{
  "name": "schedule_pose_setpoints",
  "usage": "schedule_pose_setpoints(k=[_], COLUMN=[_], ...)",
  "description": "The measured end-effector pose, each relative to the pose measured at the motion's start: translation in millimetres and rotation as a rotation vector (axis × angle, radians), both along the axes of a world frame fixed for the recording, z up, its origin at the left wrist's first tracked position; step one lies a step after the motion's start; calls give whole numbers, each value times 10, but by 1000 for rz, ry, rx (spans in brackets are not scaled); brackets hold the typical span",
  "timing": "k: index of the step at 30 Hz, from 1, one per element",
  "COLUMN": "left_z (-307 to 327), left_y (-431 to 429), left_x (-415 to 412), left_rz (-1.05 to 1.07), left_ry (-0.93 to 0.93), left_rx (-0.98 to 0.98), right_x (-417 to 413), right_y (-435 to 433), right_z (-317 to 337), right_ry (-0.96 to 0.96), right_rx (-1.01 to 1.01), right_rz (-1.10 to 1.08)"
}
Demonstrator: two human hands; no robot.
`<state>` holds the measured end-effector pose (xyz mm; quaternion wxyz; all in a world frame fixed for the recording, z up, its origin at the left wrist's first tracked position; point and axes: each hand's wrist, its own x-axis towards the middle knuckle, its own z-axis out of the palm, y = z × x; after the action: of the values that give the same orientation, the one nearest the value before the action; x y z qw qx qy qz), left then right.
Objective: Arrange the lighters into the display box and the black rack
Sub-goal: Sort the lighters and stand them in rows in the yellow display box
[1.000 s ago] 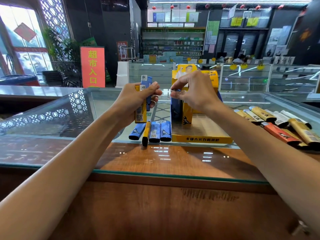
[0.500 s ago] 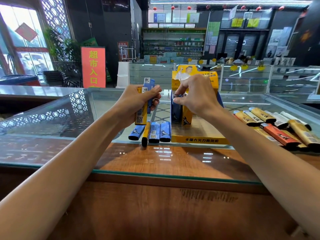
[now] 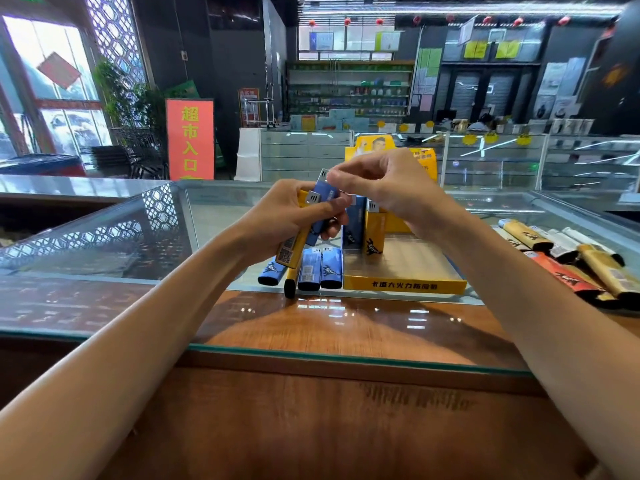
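Blue lighter [image 3: 325, 197] sat tilted in left hand [image 3: 287, 220], gripped together with yellow lighter [image 3: 294, 244], long axis leaning cap-up toward the right. Fingers [image 3: 337, 177] of right hand [image 3: 388, 185] pinched its metal cap from above. Display box [image 3: 405, 285] stood on the table [image 3: 346, 323] just right of both hands, two standing lighters [image 3: 374, 233] in its near-left part; right hand nearer.

Daylight's coming through tall glass windows [image 3: 52, 81] far left of the left hand [image 3: 287, 220], orange-red rectangular sign [image 3: 189, 140] standing well behind it.
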<state>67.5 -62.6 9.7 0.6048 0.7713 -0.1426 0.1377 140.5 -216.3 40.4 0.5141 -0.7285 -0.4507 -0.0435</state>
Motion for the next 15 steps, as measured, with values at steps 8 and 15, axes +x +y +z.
schedule_pose_setpoints(k=[8,15], left_z=[23,22], left_y=[37,158], left_x=[3,3], left_rz=[93,374], left_ry=[3,5], left_rx=[-38,-82], right_x=[98,228], right_y=[-63,-178], right_z=[78,61], right_ry=[164,-29], right_rx=[124,51], right_rz=[21,-231])
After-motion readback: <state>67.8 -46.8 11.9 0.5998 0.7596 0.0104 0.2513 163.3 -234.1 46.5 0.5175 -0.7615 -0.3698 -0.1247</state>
